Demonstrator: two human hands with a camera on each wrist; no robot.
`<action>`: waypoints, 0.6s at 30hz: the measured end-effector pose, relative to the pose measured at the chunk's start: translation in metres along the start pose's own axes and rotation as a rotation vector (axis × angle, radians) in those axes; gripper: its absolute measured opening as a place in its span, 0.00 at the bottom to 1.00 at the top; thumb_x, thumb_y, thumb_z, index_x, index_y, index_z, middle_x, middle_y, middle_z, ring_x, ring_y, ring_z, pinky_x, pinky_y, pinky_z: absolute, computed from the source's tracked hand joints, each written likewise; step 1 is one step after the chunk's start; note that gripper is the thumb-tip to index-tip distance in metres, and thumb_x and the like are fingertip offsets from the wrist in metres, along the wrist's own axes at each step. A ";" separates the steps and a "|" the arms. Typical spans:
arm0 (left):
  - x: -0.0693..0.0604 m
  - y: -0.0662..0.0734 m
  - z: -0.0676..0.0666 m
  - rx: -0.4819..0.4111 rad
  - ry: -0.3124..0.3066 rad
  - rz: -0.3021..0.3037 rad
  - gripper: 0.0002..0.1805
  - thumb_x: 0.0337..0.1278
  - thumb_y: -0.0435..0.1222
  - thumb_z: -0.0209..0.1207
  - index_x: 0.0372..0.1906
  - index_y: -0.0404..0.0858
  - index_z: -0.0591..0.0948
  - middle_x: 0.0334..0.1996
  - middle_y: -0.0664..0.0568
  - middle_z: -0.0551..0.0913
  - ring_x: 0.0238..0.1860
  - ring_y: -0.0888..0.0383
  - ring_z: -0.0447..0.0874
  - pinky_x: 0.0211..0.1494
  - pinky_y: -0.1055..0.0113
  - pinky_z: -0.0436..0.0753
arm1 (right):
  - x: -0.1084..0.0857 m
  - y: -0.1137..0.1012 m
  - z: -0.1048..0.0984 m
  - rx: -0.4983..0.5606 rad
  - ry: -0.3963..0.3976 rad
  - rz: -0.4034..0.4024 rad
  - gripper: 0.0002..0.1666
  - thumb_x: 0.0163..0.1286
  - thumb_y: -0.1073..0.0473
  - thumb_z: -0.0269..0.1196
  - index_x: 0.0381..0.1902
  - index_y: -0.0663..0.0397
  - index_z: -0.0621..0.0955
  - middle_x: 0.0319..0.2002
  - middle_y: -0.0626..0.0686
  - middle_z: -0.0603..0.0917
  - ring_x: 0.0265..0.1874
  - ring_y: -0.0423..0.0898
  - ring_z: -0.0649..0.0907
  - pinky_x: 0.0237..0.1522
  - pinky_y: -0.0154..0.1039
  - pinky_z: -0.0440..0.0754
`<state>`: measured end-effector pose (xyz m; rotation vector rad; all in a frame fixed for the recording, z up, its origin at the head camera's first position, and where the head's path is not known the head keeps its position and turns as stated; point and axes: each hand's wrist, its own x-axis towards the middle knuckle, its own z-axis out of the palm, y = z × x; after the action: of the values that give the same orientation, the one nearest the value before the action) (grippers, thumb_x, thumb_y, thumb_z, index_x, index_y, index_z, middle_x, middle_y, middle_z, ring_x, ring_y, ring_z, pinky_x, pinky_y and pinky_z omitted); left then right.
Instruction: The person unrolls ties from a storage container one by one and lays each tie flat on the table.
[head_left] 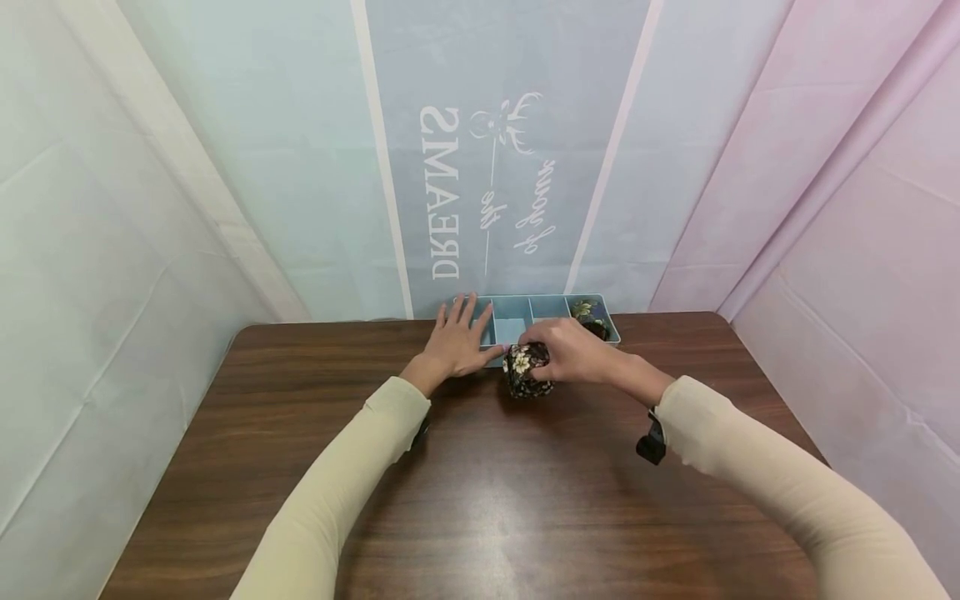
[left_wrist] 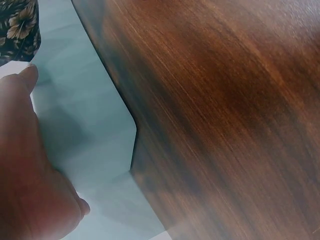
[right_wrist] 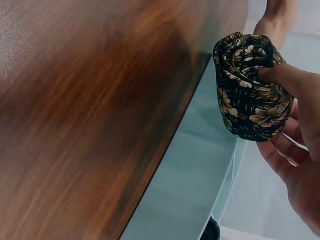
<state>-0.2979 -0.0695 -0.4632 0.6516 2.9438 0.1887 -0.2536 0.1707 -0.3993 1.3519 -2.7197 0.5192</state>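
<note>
A rolled black cloth with cream flowers (head_left: 527,373) is in my right hand (head_left: 576,350), just in front of a light blue divided organizer box (head_left: 550,308). In the right wrist view, the thumb presses into the top of the rolled cloth (right_wrist: 250,112) and the fingers curl round its side. My left hand (head_left: 455,343) rests on the box's left end with fingers spread and straight. Its thumb points toward the cloth, close to it in the left wrist view. Another floral roll (head_left: 588,312) sits in the box's rightmost compartment, partly hidden by the right hand.
The box stands at the far edge of the brown wooden table (head_left: 480,483), against a pale curtain (head_left: 480,50) with printed lettering. Curtains also hang at left and right. A black strap device (head_left: 651,446) is on the right wrist.
</note>
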 end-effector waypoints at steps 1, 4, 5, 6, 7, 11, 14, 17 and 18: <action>0.000 0.000 0.000 -0.007 0.002 0.001 0.50 0.74 0.72 0.38 0.88 0.51 0.43 0.87 0.45 0.32 0.86 0.44 0.26 0.86 0.40 0.34 | 0.000 0.000 0.001 0.002 -0.001 -0.002 0.24 0.59 0.61 0.80 0.53 0.61 0.88 0.49 0.56 0.91 0.49 0.52 0.90 0.50 0.50 0.90; -0.001 -0.001 -0.002 -0.010 0.006 0.004 0.50 0.74 0.73 0.38 0.88 0.50 0.44 0.87 0.45 0.32 0.87 0.44 0.27 0.86 0.40 0.34 | 0.000 0.000 0.005 0.007 -0.007 -0.001 0.25 0.59 0.60 0.80 0.53 0.61 0.88 0.49 0.55 0.91 0.50 0.52 0.90 0.51 0.49 0.90; -0.001 -0.001 -0.002 -0.010 0.007 0.006 0.50 0.74 0.72 0.38 0.88 0.50 0.44 0.87 0.44 0.32 0.87 0.43 0.27 0.86 0.40 0.35 | 0.000 -0.001 0.007 0.008 -0.011 0.000 0.25 0.59 0.60 0.80 0.53 0.61 0.88 0.49 0.55 0.91 0.50 0.52 0.90 0.51 0.49 0.90; -0.001 -0.001 -0.003 -0.007 0.010 0.007 0.50 0.75 0.72 0.38 0.88 0.50 0.44 0.87 0.44 0.33 0.87 0.43 0.27 0.86 0.40 0.35 | 0.000 -0.001 0.008 0.011 -0.014 0.002 0.25 0.59 0.60 0.80 0.53 0.61 0.88 0.50 0.56 0.91 0.50 0.52 0.90 0.51 0.49 0.90; -0.002 -0.001 -0.003 -0.003 0.013 0.009 0.50 0.75 0.72 0.38 0.88 0.50 0.44 0.87 0.44 0.33 0.87 0.43 0.28 0.86 0.40 0.36 | 0.000 -0.002 0.010 0.014 -0.019 0.002 0.25 0.59 0.60 0.79 0.54 0.61 0.88 0.50 0.56 0.91 0.51 0.52 0.90 0.51 0.49 0.90; -0.003 -0.001 -0.005 0.015 0.020 0.014 0.49 0.75 0.72 0.37 0.88 0.49 0.46 0.87 0.43 0.35 0.87 0.43 0.29 0.86 0.40 0.38 | 0.000 -0.006 0.016 0.021 -0.024 -0.003 0.24 0.58 0.60 0.80 0.52 0.61 0.88 0.50 0.56 0.91 0.50 0.52 0.90 0.50 0.49 0.89; -0.002 -0.002 -0.005 0.023 0.020 0.015 0.50 0.75 0.72 0.37 0.88 0.49 0.45 0.87 0.43 0.34 0.87 0.43 0.30 0.86 0.40 0.39 | 0.001 -0.008 0.022 0.019 -0.020 -0.022 0.24 0.57 0.60 0.80 0.51 0.61 0.88 0.49 0.56 0.91 0.49 0.51 0.90 0.50 0.49 0.89; -0.001 -0.002 -0.004 0.018 0.014 0.018 0.50 0.74 0.73 0.37 0.88 0.49 0.44 0.87 0.43 0.33 0.87 0.42 0.28 0.86 0.40 0.38 | 0.002 -0.009 0.028 0.025 -0.019 -0.030 0.24 0.56 0.61 0.80 0.50 0.62 0.89 0.48 0.56 0.91 0.48 0.51 0.90 0.50 0.48 0.90; 0.000 -0.002 -0.004 0.014 0.012 0.020 0.50 0.74 0.73 0.37 0.88 0.49 0.44 0.87 0.43 0.33 0.87 0.42 0.28 0.86 0.40 0.37 | 0.002 -0.010 0.030 0.027 -0.022 -0.027 0.24 0.56 0.61 0.80 0.50 0.62 0.89 0.48 0.56 0.91 0.48 0.51 0.90 0.50 0.48 0.90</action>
<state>-0.2992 -0.0722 -0.4595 0.6850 2.9532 0.1740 -0.2441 0.1541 -0.4247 1.4071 -2.7175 0.5434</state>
